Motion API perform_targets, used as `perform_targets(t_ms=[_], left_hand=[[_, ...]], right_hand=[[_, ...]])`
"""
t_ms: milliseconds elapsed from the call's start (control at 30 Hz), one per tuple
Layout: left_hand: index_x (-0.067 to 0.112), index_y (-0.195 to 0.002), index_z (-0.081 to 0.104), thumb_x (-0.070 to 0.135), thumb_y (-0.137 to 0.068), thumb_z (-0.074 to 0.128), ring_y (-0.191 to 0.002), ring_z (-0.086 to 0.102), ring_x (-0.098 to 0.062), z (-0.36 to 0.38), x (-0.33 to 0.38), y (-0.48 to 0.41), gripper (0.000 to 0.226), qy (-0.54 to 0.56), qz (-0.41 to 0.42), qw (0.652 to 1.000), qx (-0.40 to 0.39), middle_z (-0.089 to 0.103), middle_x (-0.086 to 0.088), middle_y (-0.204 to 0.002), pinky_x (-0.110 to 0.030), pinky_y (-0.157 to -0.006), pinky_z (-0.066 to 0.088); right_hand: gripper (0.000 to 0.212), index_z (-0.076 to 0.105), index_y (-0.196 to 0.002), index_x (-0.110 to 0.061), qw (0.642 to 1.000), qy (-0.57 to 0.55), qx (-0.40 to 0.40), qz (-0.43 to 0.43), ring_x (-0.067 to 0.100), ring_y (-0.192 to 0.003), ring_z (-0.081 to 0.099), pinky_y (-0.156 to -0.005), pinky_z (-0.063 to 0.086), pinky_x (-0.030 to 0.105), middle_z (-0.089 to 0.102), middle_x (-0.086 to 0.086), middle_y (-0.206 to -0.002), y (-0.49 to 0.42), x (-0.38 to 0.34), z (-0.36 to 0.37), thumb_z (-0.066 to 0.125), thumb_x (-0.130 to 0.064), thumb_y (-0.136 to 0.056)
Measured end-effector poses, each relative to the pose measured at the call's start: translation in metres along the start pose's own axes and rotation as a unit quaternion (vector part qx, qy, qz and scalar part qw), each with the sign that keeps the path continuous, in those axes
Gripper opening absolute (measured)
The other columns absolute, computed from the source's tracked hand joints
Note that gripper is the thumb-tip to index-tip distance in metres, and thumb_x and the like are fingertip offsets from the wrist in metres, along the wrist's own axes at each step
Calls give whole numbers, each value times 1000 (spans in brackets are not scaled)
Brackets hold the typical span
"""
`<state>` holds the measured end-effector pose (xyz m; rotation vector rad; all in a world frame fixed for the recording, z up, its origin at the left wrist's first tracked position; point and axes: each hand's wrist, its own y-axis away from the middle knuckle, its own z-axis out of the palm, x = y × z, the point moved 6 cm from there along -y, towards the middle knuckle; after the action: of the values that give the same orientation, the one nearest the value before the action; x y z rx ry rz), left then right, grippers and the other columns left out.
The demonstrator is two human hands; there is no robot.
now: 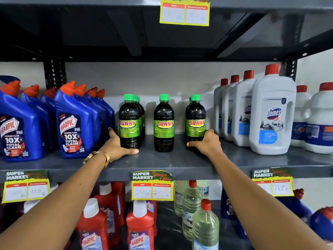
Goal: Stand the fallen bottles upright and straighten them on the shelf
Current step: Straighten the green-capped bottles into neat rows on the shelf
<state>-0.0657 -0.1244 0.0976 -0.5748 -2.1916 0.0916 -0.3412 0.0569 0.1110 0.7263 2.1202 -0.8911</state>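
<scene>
Three upright Sunny bottles stand mid-shelf. The left hand cups the 9 o'clock bottle's base; the right hand grips the 3 o'clock bottle's base.

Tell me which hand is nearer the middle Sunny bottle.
Left, narrowly. The left hand has its thumb close beside the middle Sunny bottle; the right hand sits slightly farther away.

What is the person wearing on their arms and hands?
Both arms are bare, with no sleeves in view and no gloves. The left hand side has a gold-coloured wristwatch on a metal band around the wrist. The right hand has a thin ring on one finger. Nothing else is worn.
</scene>
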Motion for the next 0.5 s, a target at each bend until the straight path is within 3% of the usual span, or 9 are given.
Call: perform_targets(t_ms=[300,500], left_hand=[[11,-142,-35,45,-76,75,-141,29,-34,2,6,13,132,-51,-13,999,4,19,-21,-157,-42,-117,24],[9,-142,-35,46,-80,71,-135,39,-38,3,16,27,128,-83,-2,996,40,29,-25,-152,-42,-113,30]], right_hand=[[68,49,-124,2,1000,25,3,-19,37,-113,60,-94,51,40,60,21,-123,-1,3,-5,82,-26,-72],[71,48,-127,2,999,32,-18,-29,37,-115,59,-97,50,42,60,21,-125,-3,4,-6,82,-29,-73]])
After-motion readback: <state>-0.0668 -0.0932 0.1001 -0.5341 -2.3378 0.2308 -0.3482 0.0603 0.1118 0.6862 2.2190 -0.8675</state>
